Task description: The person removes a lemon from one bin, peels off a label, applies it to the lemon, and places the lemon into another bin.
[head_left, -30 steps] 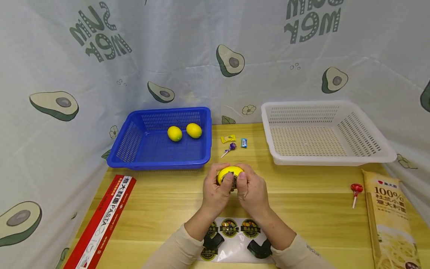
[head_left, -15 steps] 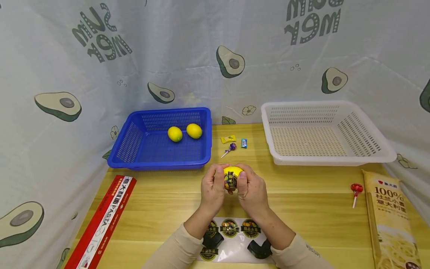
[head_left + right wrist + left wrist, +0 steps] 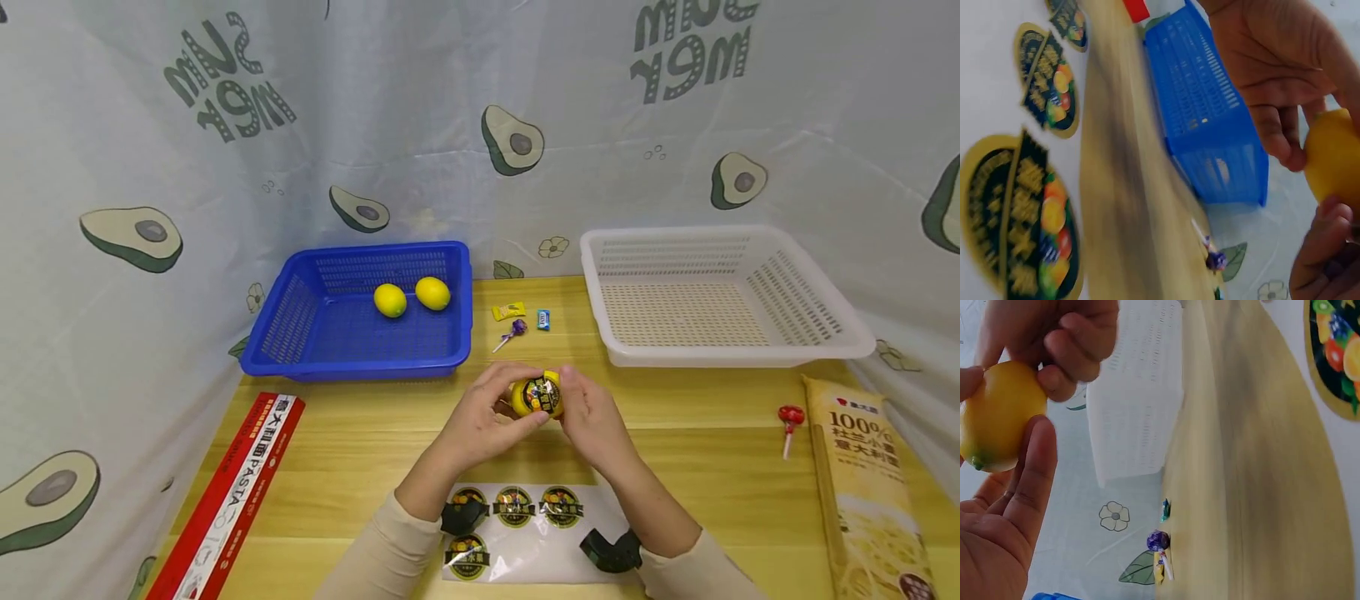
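Note:
In the head view a yellow lemon [image 3: 521, 408] with a round black fruit sticker [image 3: 542, 395] is held up between both hands over the middle of the table. My left hand [image 3: 486, 425] grips its left side, fingers behind and thumb stretched along the near side. At the right end, my right hand [image 3: 597, 421] pinches it with thumb and fingertips. The left wrist view shows the lemon [image 3: 1004, 419] with its green-tipped end; the sticker is hidden there. Nearer the body lies a white sheet [image 3: 547, 554] carrying several matching stickers [image 3: 514, 507].
Two lemons sit in the blue basket [image 3: 352, 367] at back left. A white basket [image 3: 735, 358] stands at back right. Between them lie two wrapped candies and a purple lollipop [image 3: 517, 328]. A red pasta box [image 3: 225, 500] lies left; a red lollipop [image 3: 791, 415] and pasta bag [image 3: 862, 467] lie right.
Both thumbs pressed on the sticker a second ago. Since then the left thumb has slid off it to the near side, the lemon has turned, and the right hand has shifted rightward.

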{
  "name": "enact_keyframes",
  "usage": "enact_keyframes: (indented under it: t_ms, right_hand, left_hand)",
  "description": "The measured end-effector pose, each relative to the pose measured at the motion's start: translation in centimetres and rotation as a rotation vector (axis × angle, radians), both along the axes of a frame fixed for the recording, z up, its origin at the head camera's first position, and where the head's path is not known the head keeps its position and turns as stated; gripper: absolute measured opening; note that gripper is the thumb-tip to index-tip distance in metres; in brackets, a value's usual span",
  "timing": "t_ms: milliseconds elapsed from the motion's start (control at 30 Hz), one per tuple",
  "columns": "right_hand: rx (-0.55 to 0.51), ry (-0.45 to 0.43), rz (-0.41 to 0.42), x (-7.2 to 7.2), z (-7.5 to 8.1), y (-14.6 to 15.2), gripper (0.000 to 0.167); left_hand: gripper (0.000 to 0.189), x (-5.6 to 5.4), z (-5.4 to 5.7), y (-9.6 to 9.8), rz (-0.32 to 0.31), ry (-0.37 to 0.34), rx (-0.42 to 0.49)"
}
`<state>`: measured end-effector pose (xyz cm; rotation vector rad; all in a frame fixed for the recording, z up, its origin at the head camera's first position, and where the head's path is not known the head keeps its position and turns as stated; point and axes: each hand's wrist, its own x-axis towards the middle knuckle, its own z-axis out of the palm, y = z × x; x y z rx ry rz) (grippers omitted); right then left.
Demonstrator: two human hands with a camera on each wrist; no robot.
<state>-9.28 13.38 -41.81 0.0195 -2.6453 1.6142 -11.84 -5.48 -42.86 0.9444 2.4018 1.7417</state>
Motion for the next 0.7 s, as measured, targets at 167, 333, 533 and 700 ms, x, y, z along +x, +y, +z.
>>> enact_keyframes:
  t_ms: [167,333,533,700]
  right_hand:
    - [0.022,-0.07,-0.018,1.8,-0.1,2.6,0.045]
    - [0.062,-0.05,-0.154,3.3,-0.5,6.4,0.043]
    - [0.055,-0.031,-0.391,3.2,-0.4,11.7,0.061]
    - [0.026,-0.037,-0.534,1.7,0.4,15.0,0.07]
  left_hand:
    - [0.048,0.1,-0.3,0.3,-0.008,-0.064,0.015]
    - [0.049,0.1,-0.7,0.4,-0.022,-0.09,0.014]
    - [0.05,0.1,-0.9,0.4,-0.025,-0.116,0.012]
    - [0.05,0.2,-0.9,0.4,-0.037,-0.15,0.019]
